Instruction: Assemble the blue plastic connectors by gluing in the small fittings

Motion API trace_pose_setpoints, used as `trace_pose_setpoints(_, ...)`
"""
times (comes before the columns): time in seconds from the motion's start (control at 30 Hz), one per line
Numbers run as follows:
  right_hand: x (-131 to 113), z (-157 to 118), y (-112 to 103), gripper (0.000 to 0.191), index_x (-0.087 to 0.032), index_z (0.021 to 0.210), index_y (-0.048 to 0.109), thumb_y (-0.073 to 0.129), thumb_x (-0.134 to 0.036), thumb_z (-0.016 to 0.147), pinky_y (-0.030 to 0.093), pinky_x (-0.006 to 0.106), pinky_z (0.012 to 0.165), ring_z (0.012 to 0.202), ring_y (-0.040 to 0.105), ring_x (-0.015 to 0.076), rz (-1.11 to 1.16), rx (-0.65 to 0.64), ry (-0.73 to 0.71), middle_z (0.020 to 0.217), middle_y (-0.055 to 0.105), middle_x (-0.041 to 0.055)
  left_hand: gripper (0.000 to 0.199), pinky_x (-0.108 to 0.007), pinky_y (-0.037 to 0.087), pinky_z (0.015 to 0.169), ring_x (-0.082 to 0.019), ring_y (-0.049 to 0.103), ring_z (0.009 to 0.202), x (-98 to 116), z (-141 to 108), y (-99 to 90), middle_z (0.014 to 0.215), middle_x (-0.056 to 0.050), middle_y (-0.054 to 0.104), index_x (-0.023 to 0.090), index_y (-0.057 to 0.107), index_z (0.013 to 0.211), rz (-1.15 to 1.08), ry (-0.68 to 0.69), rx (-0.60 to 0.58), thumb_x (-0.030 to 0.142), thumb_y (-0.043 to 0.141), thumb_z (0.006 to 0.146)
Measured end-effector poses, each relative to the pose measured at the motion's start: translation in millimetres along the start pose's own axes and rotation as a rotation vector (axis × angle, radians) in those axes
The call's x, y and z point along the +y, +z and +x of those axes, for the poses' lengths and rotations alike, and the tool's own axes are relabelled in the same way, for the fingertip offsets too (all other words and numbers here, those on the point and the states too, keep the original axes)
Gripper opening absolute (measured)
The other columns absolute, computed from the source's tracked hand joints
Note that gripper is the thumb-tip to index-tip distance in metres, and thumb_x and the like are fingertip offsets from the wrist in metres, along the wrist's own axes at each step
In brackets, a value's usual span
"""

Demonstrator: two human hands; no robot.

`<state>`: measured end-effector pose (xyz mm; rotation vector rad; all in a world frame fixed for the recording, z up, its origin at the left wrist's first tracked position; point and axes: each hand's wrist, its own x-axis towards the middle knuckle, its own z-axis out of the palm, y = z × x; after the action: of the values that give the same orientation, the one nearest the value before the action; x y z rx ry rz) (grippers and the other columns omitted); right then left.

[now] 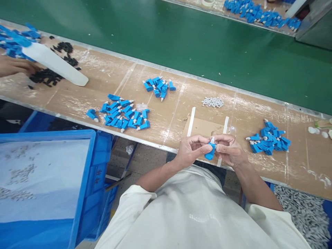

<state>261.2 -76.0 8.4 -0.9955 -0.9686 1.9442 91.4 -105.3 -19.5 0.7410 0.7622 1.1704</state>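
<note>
Just above the table's near edge, my left hand (194,149) pinches a small blue plastic part (210,152) with a whitish tip pointing away from me. My right hand (230,149) closes on the same part from the other side, thumb and fingers near its tip. Whether a smaller piece sits between the right fingertips is hidden. Beneath the hands lies a cardboard sheet (207,127) held by white tape strips. Beyond it is a small pile of grey-white bits (212,102). Similar blue parts form a heap (269,138) to the right.
More blue parts lie in a large group (126,112) and a smaller one (159,86) leftward. At far left, another person's hand (15,66) touches black pieces (48,76) beside a white bottle (55,64). A blue crate (89,166) stands lower left; a green surface (166,38) runs behind.
</note>
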Motion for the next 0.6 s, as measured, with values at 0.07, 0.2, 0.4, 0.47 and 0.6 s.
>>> trace_pose_setpoints(0.07,-0.9,-0.3,1.0,0.032,-0.024,0.084,0.084,0.097,-0.039,0.058,0.042,0.017,0.034,0.049,0.051,0.0069,-0.025,0.001,-0.003,0.074,0.059,-0.0006,0.046,-0.027,0.054,0.062,-0.015,0.069,0.065,1.9,-0.2,0.3,0.075,-0.005,0.075,0.014,0.073,0.083,0.000,0.002,-0.021,0.056,0.087,0.069)
trace_pose_setpoints(0.2,-9.8,-1.6,2.8,0.037,-0.025,0.087,0.084,0.097,-0.043,0.057,0.045,0.018,0.040,0.055,0.054,0.0089,-0.104,0.037,0.000,0.073,0.061,0.0005,0.046,-0.029,0.056,0.066,-0.017,0.070,0.070,10.3,1.6,-0.5,0.080,-0.007,0.076,0.014,0.074,0.087,0.065,-0.015,-0.068,0.055,0.086,0.071)
trace_pose_setpoints(0.4,-34.3,-35.4,-26.2,0.053,-0.027,0.099,0.083,0.099,-0.043,0.051,0.044,0.021,0.044,0.058,0.052,0.0107,-0.171,0.285,-0.127,0.074,0.060,0.0016,0.046,-0.031,0.056,0.072,-0.019,0.071,0.076,36.0,58.1,-42.6,0.086,-0.008,0.077,0.015,0.075,0.093,0.393,0.146,0.064,0.054,0.083,0.072)
trace_pose_setpoints(0.47,-35.9,-53.9,-42.5,0.049,-0.027,0.092,0.083,0.098,-0.045,0.049,0.044,0.023,0.044,0.057,0.051,0.0118,-0.189,0.428,-0.181,0.071,0.059,0.0024,0.037,-0.032,0.055,0.076,-0.020,0.071,0.080,57.6,88.7,-73.4,0.088,-0.008,0.076,0.015,0.073,0.092,0.597,0.220,0.210,0.048,0.078,0.077)
trace_pose_setpoints(0.6,-30.0,-83.1,-62.3,0.043,-0.030,0.073,0.082,0.096,-0.055,0.041,0.042,0.030,0.040,0.053,0.050,0.0160,-0.234,0.605,-0.166,0.067,0.055,0.0049,0.019,-0.037,0.049,0.088,-0.025,0.068,0.093,117.4,132.2,-139.8,0.097,-0.013,0.074,0.013,0.069,0.096,1.193,0.185,0.639,0.028,0.058,0.089)
